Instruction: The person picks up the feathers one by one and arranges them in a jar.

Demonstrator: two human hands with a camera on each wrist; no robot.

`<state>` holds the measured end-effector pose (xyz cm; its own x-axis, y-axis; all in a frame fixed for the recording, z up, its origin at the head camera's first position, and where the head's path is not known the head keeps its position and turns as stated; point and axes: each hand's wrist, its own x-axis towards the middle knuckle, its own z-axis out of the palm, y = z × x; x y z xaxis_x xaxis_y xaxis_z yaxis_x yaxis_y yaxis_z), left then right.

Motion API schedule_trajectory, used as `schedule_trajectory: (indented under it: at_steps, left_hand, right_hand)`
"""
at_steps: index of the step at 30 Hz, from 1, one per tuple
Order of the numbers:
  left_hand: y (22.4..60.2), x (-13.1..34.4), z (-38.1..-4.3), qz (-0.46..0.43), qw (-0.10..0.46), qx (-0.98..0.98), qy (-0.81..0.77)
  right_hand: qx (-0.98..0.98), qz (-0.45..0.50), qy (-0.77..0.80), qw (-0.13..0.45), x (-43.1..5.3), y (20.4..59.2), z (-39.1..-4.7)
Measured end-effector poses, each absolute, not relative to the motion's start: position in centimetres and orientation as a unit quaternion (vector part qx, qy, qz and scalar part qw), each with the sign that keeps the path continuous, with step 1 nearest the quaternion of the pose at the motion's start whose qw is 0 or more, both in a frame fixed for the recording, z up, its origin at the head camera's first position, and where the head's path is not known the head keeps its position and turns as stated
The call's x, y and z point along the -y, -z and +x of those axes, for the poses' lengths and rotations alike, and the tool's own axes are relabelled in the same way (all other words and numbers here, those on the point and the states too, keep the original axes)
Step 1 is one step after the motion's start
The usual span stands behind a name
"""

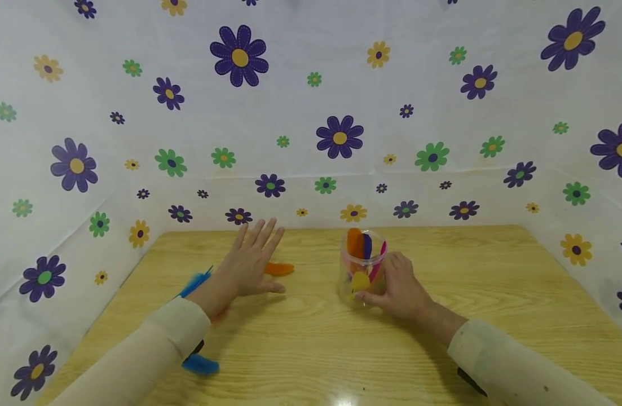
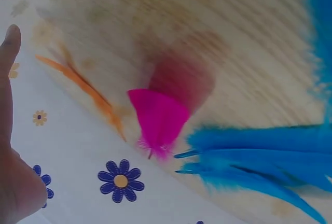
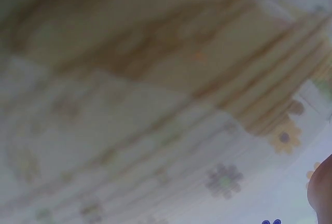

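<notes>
Cup [image 1: 364,261] of feathers [image 1: 356,243], upright right of the bench's [image 1: 311,349] centre, in my right hand's [image 1: 404,287] grip. My left hand [image 1: 247,265] spreads wide beside an orange feather [image 1: 281,269]; a pink feather [image 2: 161,120] and blue feathers [image 1: 201,365] lie nearby.

a curtained-off work booth, shown by the wood-grain table [image 1: 311,344] walled in by flower-print cloth [image 1: 285,107].
</notes>
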<state>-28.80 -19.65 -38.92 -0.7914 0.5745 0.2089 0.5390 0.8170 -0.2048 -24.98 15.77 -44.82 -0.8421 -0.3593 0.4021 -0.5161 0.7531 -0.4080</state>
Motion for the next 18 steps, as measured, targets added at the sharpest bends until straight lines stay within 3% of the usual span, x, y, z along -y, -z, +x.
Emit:
schedule_trajectory:
  at_steps: [18]
  left_hand:
    - [41.4,20.1,-29.0,-0.243,0.06,0.968,0.015]
  right_hand:
    - [0.926,0.23,-0.261,0.143,-15.8,44.5,-24.9]
